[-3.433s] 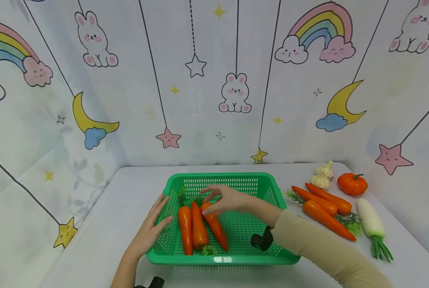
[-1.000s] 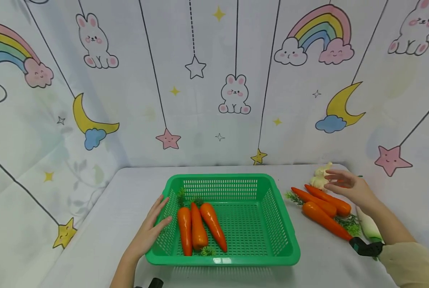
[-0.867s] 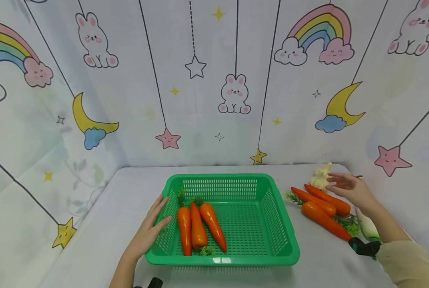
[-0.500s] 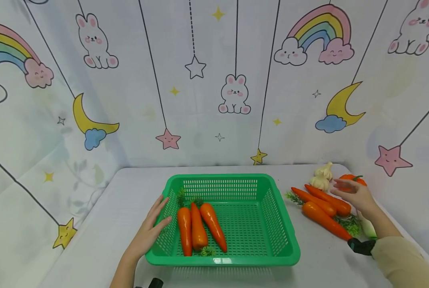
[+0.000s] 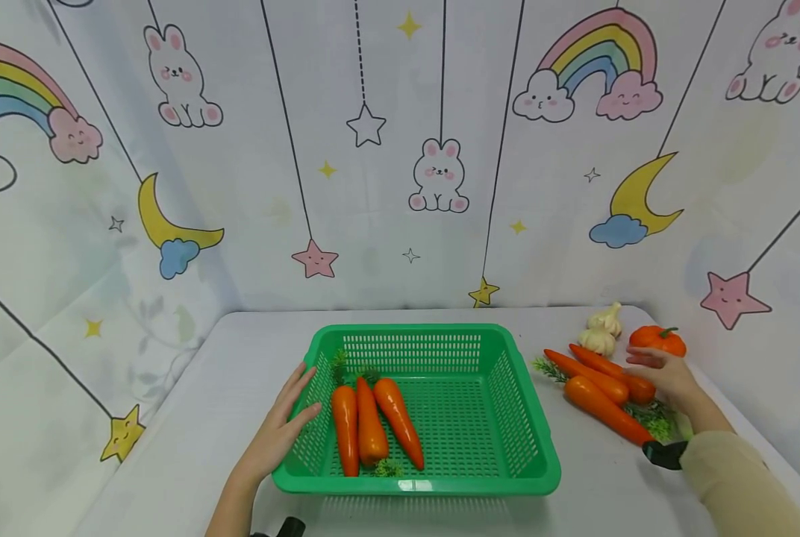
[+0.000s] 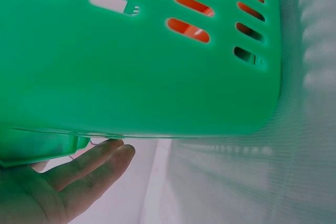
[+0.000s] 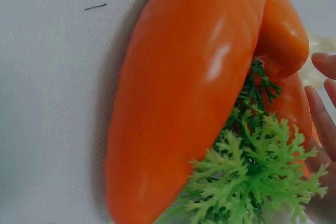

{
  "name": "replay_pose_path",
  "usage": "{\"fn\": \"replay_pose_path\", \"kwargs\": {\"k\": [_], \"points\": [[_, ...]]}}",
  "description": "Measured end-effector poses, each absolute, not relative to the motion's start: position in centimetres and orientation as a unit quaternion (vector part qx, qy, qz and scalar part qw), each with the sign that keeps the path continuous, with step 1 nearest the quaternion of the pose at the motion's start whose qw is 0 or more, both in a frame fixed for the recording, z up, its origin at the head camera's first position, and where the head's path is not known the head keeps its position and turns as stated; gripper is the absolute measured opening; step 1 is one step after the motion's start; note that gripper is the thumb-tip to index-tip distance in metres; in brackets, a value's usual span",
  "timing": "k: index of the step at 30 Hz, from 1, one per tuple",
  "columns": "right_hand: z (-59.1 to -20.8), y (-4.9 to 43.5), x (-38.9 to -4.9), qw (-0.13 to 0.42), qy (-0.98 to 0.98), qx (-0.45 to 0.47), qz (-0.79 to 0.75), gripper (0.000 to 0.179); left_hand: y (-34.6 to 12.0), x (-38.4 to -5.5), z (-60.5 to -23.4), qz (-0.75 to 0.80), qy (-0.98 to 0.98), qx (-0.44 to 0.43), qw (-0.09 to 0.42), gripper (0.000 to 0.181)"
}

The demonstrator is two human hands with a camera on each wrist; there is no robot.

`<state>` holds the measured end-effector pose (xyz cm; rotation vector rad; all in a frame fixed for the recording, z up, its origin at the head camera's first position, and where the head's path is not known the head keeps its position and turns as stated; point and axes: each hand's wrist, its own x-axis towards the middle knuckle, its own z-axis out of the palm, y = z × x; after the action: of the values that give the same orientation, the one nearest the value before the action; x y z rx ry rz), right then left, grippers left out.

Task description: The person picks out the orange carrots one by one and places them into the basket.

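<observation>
My left hand (image 5: 275, 429) rests against the left rim of the green plastic basket (image 5: 413, 486), fingers spread; in the left wrist view its fingers (image 6: 102, 169) lie along the rim. Inside the basket, three carrots (image 5: 371, 429) with green tops sit on the left side. My right hand (image 5: 669, 377) hovers at the thick end of the rear carrot (image 5: 598, 363), among three carrots on the table. The right wrist view has its fingers (image 7: 319, 114) loosely bent beside that pile, behind the front carrot (image 7: 181, 93) and a leafy top (image 7: 257, 177).
Behind the carrots lie garlic bulbs (image 5: 598, 341) and a small orange pumpkin (image 5: 658, 341) with a green stem. A white radish (image 5: 685, 427) is mostly hidden under my right forearm. A patterned cloth (image 5: 386, 224) hangs behind the white table (image 5: 239, 373).
My right hand has left the basket for the right-hand vegetables, then come down from beside the garlic and pumpkin toward the rear carrot. My left hand stays at the rim.
</observation>
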<state>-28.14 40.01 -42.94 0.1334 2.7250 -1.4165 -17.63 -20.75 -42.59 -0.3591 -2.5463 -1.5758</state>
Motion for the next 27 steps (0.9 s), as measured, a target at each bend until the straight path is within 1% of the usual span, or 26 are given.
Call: {"fn": "replay_pose_path", "kwargs": {"k": [4, 9, 14, 19, 27], "points": [[-43.4, 40.4, -28.5, 0.056, 0.895, 0.028, -0.441, 0.069, -20.8, -17.6, -42.6, -0.521, -0.843, -0.117, 0.063, 0.055], [-43.9, 41.0, -28.8, 0.069, 0.909, 0.019, -0.41, 0.064, -20.8, -17.6, -42.6, -0.521, -0.844, -0.116, 0.061, 0.056], [-44.0, 41.1, -28.8, 0.082, 0.904, 0.032, -0.419, 0.065, -20.7, -17.7, -42.6, -0.521, -0.844, -0.116, 0.06, 0.056], [-44.2, 41.1, -28.6, 0.08, 0.901, 0.036, -0.425, 0.066, -20.8, -17.7, -42.6, -0.521, -0.843, -0.117, 0.061, 0.056], [-43.8, 40.9, -28.1, 0.078, 0.903, 0.007, -0.422, 0.064, -20.8, -17.6, -42.6, -0.52, -0.844, -0.118, 0.061, 0.055]]}}
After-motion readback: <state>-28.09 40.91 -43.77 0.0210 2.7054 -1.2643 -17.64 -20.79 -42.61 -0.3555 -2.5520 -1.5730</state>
